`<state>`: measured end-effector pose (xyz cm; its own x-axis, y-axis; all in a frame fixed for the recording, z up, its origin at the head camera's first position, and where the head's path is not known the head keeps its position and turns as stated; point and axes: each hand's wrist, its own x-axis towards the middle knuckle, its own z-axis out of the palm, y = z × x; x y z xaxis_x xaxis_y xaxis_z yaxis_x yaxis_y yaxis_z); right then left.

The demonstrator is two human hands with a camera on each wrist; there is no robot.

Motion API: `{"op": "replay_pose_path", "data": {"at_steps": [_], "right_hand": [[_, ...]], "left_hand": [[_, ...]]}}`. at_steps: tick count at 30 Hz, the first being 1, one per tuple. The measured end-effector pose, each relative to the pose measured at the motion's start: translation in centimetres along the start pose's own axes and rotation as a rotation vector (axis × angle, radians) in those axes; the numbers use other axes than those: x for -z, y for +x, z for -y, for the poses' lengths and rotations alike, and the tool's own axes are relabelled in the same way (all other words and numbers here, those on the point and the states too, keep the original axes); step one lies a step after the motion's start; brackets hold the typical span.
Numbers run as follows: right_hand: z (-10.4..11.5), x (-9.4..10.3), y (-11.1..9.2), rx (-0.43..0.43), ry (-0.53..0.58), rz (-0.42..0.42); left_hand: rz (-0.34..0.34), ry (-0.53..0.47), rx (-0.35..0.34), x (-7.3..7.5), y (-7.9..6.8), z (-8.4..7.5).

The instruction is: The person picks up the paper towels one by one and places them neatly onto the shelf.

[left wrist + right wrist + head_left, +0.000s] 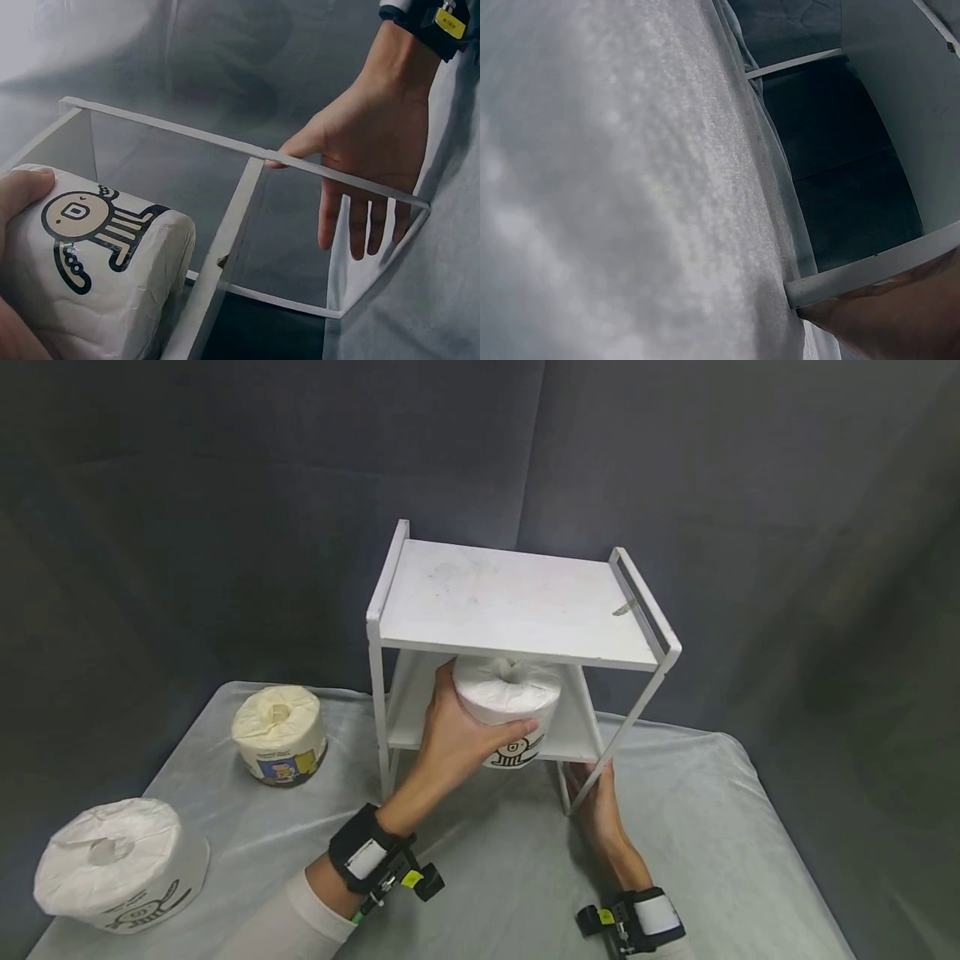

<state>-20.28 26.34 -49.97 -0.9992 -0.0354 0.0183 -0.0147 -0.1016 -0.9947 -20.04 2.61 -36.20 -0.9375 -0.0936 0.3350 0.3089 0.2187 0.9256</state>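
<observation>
My left hand (463,733) grips a white wrapped toilet roll (512,692), its thumb across the front and its fingers round the left side. The roll is upright at the front of the lower tier of a white two-tier shelf (510,602), partly under the top board. A printed cartoon figure shows on its wrapper in the left wrist view. My right hand (597,810) is low at the shelf's right leg frame (341,180). Its fingers are extended and spread beside the frame, with the thumb at the bar in the left wrist view.
To the left on the grey cloth-covered table (495,893) stand two more rolls: a yellowish one (276,735) with a colourful label and a larger white one (123,864) nearer me. A dark curtain (262,527) hangs behind the shelf.
</observation>
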Motion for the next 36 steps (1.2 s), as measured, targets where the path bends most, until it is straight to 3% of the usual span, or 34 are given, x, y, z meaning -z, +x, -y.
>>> {"op": "replay_pose_path", "data": {"at_steps": [19,26,36], "right_hand": [[0.1,-0.1,0.1,-0.014,0.005,-0.019],[0.1,-0.1,0.0,-0.018,-0.001,-0.022],[0.2,-0.3,0.1,-0.054,0.007,-0.037]], "left_hand": [[0.036,0.059,-0.063,-2.7,2.6,1.1],[0.109,0.029,-0.126,-3.0,3.7,1.3],[0.239,-0.064,-0.061,-3.7,5.2,1.4]]}}
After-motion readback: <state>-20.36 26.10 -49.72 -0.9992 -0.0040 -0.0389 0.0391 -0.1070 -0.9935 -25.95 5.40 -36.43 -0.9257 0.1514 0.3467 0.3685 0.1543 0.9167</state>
